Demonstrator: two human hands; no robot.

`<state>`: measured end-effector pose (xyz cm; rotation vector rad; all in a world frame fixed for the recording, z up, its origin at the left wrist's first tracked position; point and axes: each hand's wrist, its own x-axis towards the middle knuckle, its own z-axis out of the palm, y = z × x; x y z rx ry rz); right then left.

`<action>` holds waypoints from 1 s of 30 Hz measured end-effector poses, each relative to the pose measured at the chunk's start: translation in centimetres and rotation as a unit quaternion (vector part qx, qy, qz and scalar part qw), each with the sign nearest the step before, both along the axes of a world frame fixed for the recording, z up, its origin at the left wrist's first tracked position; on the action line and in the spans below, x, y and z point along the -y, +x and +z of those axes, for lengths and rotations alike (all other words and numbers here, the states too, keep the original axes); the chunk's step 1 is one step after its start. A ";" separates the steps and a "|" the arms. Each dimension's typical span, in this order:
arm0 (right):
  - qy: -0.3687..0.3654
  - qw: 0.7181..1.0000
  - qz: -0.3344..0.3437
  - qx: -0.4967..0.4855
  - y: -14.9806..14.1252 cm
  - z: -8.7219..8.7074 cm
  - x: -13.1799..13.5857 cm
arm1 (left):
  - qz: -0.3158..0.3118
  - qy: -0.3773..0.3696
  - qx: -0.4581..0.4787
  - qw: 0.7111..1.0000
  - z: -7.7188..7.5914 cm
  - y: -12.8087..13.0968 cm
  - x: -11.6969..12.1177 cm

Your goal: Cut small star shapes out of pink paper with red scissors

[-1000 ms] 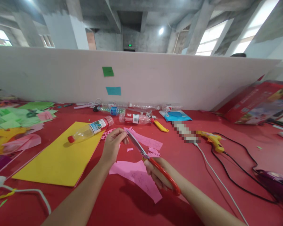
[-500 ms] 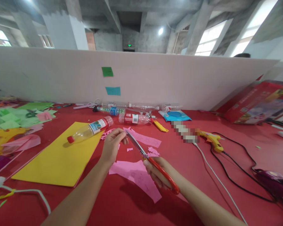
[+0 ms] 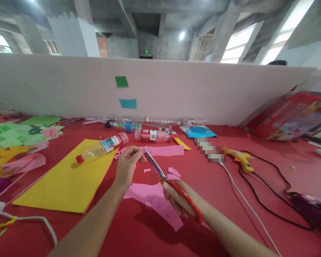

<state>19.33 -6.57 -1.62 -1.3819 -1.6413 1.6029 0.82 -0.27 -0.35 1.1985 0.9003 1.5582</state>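
Behind the pink strip (image 3: 167, 151) lie bottles (image 3: 149, 135); left fingers (image 3: 137, 156) pinch the strip; right fingers (image 3: 173, 200) wrap red scissors (image 3: 182, 193).

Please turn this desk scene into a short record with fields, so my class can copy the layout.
Left hand: pinching the pink strip near one end
Right hand: holding red-handled scissors, blade tips beside the left fingertips
Pink sheet: below the scissors, drawn lines on it
Pink scraps: small pile right of the blades
Yellow sheet: at left, a red-capped bottle lying partly on it
Glue gun: at right, yellow, corded
Table: red
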 end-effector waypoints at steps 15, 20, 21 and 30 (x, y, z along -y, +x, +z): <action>-0.011 1.000 0.016 -0.014 -0.2 -0.1 0.3 | -0.043 -0.026 0.051 0.997 0.2 0.3 0.3; -0.006 1.000 0.015 -0.014 -0.2 0.0 0.3 | -0.064 -0.044 0.048 0.996 0.2 0.1 0.2; -0.002 1.000 0.015 -0.012 -0.3 0.1 0.3 | -0.065 -0.044 0.048 0.996 0.1 0.1 0.1; 0.007 1.000 -0.026 -0.007 -1.2 0.3 0.9 | -0.061 -0.045 0.046 0.996 -0.2 0.4 0.1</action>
